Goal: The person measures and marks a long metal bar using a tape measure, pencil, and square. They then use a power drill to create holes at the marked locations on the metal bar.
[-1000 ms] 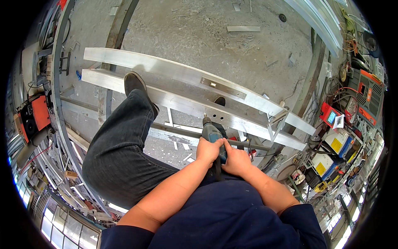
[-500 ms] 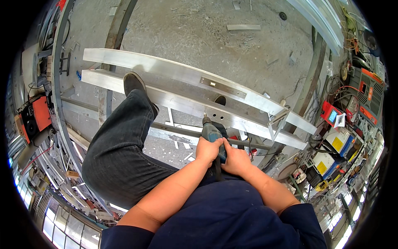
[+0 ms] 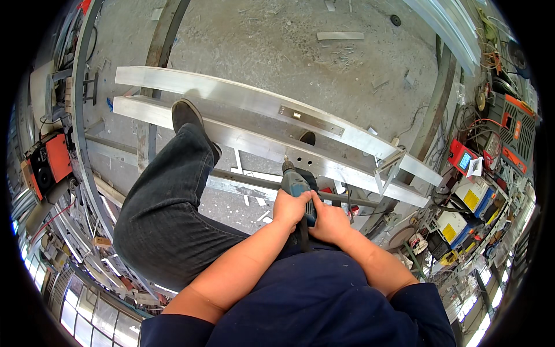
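Both hands grip a blue-green power drill (image 3: 297,184). My left hand (image 3: 289,209) wraps its left side and my right hand (image 3: 328,218) its right, with the thumbs close together on top. The drill's tip meets the near face of a silver metal profile (image 3: 248,143), just left of two dark round holes (image 3: 303,161). My left shoe (image 3: 188,115) rests on that profile. Behind it lies a second, similar profile (image 3: 225,91) with a slotted metal plate (image 3: 311,120) set in it. How deep the bit has gone in cannot be seen.
Dark steel beams (image 3: 162,52) support the profiles. A small metal bracket (image 3: 388,171) spans them on the right. Farther right stand a red device with a screen (image 3: 461,157) and an orange-grey machine (image 3: 514,136). Offcuts (image 3: 340,36) and shavings litter the concrete floor.
Almost nothing differs. Both hands keep the drill at the same spot on the near profile, and the view has shifted very slightly.
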A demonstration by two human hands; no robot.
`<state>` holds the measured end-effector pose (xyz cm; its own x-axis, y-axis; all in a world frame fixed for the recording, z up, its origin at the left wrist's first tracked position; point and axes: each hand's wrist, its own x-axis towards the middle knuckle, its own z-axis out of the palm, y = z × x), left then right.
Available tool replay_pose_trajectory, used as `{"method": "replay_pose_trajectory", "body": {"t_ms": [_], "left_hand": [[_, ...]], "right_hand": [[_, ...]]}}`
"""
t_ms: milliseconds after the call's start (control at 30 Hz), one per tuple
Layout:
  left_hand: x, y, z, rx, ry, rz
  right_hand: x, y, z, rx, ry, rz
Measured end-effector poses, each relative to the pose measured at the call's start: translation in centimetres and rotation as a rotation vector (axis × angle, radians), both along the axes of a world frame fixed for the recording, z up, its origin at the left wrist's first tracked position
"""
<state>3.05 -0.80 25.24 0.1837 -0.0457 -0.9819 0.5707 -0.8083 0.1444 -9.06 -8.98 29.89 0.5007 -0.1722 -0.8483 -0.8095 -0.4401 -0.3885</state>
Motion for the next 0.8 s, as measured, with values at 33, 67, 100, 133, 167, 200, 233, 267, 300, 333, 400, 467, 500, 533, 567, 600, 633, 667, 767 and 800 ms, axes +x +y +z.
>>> {"method": "replay_pose_trajectory", "body": {"t_ms": [33,67,100,133,167,200,233,267,300,333,400,467,500,533,567,600,633,667,767,800], "left_hand": [[0.0,0.0,0.0,0.004,-0.011,-0.016],[0.0,0.1,0.0,-0.005,-0.002,-0.001],[0.0,0.1,-0.1,-0.014,0.008,0.012],[-0.1,0.2,-0.2,-0.023,0.018,0.026],[-0.2,0.3,-0.3,-0.022,0.017,0.028],[-0.2,0.4,-0.5,-0.021,0.017,0.03],[-0.3,0.5,-0.6,-0.02,0.017,0.032],[-0.3,0.4,-0.5,-0.021,0.02,0.036],[-0.2,0.4,-0.4,-0.022,0.024,0.04],[-0.2,0.3,-0.3,-0.023,0.027,0.044],[0.3,-0.1,0.3,-0.024,0.028,0.021],[0.4,-0.2,0.3,-0.012,0.018,-0.017],[0.4,-0.2,0.0,-0.001,0.008,-0.043],[0.3,-0.2,-0.2,0.011,-0.001,-0.069],[0.6,-0.7,0.1,0.022,-0.006,-0.068],[0.9,-1.2,0.4,0.032,-0.011,-0.066],[1.2,-1.5,0.7,0.043,-0.015,-0.063],[1.2,-1.6,0.5,0.047,-0.023,-0.069],[1.7,-2.0,0.6,0.037,-0.036,-0.021],[2.2,-2.4,1.1,0.04,-0.016,-0.018]], "right_hand": [[-0.1,0.0,-0.1,-0.002,-0.011,-0.002],[-0.2,0.0,-0.2,-0.004,-0.022,-0.005],[-0.2,0.0,-0.1,0.0,-0.016,-0.007],[-0.1,0.0,-0.1,0.003,-0.01,-0.009],[-0.1,0.0,-0.1,0.008,-0.005,-0.01],[-0.1,0.0,-0.1,0.006,-0.007,-0.01],[-0.2,0.1,-0.2,0.004,-0.009,-0.01],[-0.2,0.1,-0.3,0.001,-0.01,-0.011],[-0.2,0.1,-0.2,0.005,-0.008,-0.012],[-0.2,0.1,-0.2,0.008,-0.007,-0.012],[-0.1,0.1,0.0,0.009,-0.005,-0.017],[0.0,0.0,0.2,0.005,-0.008,-0.023],[0.1,0.0,0.6,-0.026,-0.028,-0.011],[0.2,0.0,1.0,-0.058,-0.048,0.002],[0.2,-0.1,1.3,-0.093,-0.065,0.018],[0.3,-0.2,1.1,-0.1,-0.062,0.042],[0.4,-0.4,0.8,-0.108,-0.058,0.068],[0.6,-0.7,0.5,-0.115,-0.053,0.092],[1.7,-1.6,0.4,-0.104,0.0,0.178],[2.1,-1.9,0.3,-0.102,0.016,0.188]]}}
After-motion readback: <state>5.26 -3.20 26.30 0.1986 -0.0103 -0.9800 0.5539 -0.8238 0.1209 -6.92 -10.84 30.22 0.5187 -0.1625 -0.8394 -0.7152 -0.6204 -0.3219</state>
